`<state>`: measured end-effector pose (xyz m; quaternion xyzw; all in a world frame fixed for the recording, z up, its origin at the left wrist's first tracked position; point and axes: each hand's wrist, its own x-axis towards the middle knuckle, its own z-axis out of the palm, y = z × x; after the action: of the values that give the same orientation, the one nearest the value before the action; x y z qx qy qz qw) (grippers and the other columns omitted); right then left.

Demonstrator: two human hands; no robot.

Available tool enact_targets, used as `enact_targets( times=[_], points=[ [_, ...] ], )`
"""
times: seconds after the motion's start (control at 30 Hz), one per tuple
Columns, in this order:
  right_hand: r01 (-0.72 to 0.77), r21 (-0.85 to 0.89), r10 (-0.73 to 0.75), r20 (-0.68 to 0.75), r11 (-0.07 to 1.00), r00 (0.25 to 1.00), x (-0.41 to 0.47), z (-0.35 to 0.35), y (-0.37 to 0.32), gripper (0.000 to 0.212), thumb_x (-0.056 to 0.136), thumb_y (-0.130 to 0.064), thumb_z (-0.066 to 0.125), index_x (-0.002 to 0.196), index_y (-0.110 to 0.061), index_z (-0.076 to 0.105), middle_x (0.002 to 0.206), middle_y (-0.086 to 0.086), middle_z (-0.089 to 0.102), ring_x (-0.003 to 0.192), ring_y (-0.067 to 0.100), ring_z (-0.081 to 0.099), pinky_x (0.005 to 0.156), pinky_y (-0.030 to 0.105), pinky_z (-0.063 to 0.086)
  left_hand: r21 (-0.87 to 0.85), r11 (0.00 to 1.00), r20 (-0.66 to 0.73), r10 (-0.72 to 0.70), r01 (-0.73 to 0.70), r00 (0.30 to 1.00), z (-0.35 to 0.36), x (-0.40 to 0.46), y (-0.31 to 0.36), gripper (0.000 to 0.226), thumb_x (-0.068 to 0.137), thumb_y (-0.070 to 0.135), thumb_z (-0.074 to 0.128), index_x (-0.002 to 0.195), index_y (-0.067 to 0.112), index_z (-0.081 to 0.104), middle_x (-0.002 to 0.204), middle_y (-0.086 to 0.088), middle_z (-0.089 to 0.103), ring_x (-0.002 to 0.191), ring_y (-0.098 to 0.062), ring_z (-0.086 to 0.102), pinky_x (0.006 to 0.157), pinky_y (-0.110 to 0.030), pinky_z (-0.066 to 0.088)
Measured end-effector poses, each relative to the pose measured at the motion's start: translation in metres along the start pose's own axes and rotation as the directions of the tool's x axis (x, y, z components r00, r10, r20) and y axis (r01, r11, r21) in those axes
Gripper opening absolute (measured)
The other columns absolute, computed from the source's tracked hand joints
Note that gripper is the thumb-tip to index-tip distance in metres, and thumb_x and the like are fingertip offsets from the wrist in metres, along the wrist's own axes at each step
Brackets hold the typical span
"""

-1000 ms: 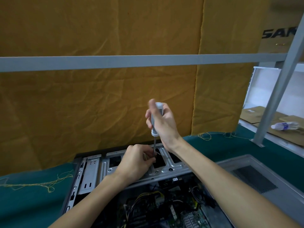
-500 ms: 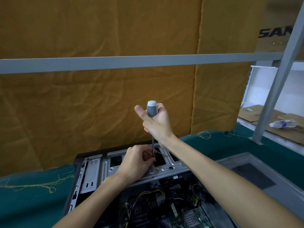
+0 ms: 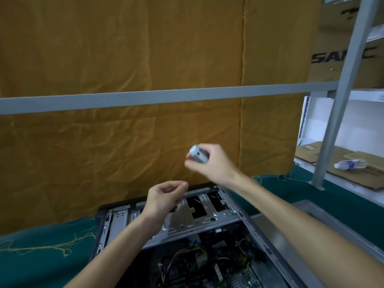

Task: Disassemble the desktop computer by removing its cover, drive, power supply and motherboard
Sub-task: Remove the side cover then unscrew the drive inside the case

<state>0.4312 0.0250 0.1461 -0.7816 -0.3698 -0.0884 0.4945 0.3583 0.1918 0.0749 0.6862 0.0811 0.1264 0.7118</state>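
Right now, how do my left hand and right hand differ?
The right hand grips the grey screwdriver handle; the left hand has loosely curled fingertips, and anything pinched there is too small to tell. The right is raised higher; the left hovers just above the computer case.

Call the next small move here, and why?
Probably set aside whatever the left hand pinches, likely a freed screw, though nothing is visible in its grip. Both hands are lifted clear of the grey metal drive bracket, and the right hand holds the grey-handled screwdriver off it.
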Motion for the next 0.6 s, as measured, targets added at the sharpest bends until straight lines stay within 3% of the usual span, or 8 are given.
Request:
enact_targets(
  times=[0.07, 0.13, 0.3, 0.43, 0.6],
  points=[
    [-0.002, -0.189, 0.012, 0.051, 0.982, 0.999, -0.022, 0.001, 0.011, 0.012, 0.084, -0.033, 0.08, 0.085, -0.024, 0.071, 0.075, -0.007, 0.067, 0.062, 0.002, 0.054, 0.061, 0.031, 0.048, -0.308, 0.92, 0.16, -0.2, 0.242, 0.967, 0.003, 0.001, 0.009, 0.022, 0.087, 0.022, 0.077, 0.106, 0.011, 0.077, 0.089, -0.003, 0.069, 0.068, -0.008, 0.066, 0.084, -0.029, 0.055],
    [0.018, -0.266, -0.024, -0.019, 0.964, 1.0, -0.036, 0.003, 0.017, 0.015, 0.084, -0.036, 0.079, 0.079, -0.026, 0.069, 0.073, -0.009, 0.063, 0.064, 0.007, 0.054, 0.06, 0.034, 0.047, -0.423, 0.83, 0.281, -0.261, 0.363, 0.924, 0.007, 0.0, 0.014, 0.025, 0.081, 0.02, 0.079, 0.104, 0.01, 0.077, 0.093, -0.002, 0.069, 0.064, -0.006, 0.064, 0.08, -0.029, 0.058],
    [0.057, -0.129, -0.067, -0.072, 0.99, 0.995, -0.047, -0.01, 0.02, 0.017, 0.087, -0.029, 0.076, 0.077, -0.017, 0.071, 0.068, 0.001, 0.065, 0.063, 0.022, 0.057, 0.059, 0.043, 0.046, -0.379, 0.833, 0.369, -0.264, 0.403, 0.891, 0.026, -0.008, 0.017, 0.014, 0.079, 0.025, 0.08, 0.089, 0.017, 0.084, 0.087, 0.006, 0.07, 0.068, -0.002, 0.063, 0.081, -0.024, 0.059],
    [0.1, -0.124, -0.108, -0.061, 0.987, 0.992, -0.055, -0.021, 0.019, 0.015, 0.085, -0.031, 0.078, 0.076, -0.019, 0.074, 0.068, -0.003, 0.067, 0.061, 0.018, 0.058, 0.058, 0.04, 0.048, -0.378, 0.835, 0.369, -0.262, 0.401, 0.892, 0.041, -0.011, 0.018, 0.019, 0.084, 0.024, 0.076, 0.1, 0.016, 0.083, 0.083, 0.008, 0.07, 0.064, -0.001, 0.061, 0.092, -0.025, 0.054],
    [0.074, -0.226, -0.082, -0.03, 0.971, 0.996, -0.064, -0.036, 0.03, 0.019, 0.092, -0.035, 0.071, 0.077, -0.023, 0.071, 0.064, -0.005, 0.063, 0.058, 0.015, 0.055, 0.055, 0.044, 0.047, -0.406, 0.792, 0.375, -0.312, 0.457, 0.873, 0.064, -0.01, 0.014, 0.018, 0.087, 0.021, 0.075, 0.101, 0.011, 0.08, 0.083, 0.004, 0.07, 0.064, -0.002, 0.061, 0.087, -0.026, 0.053]
  ],
)
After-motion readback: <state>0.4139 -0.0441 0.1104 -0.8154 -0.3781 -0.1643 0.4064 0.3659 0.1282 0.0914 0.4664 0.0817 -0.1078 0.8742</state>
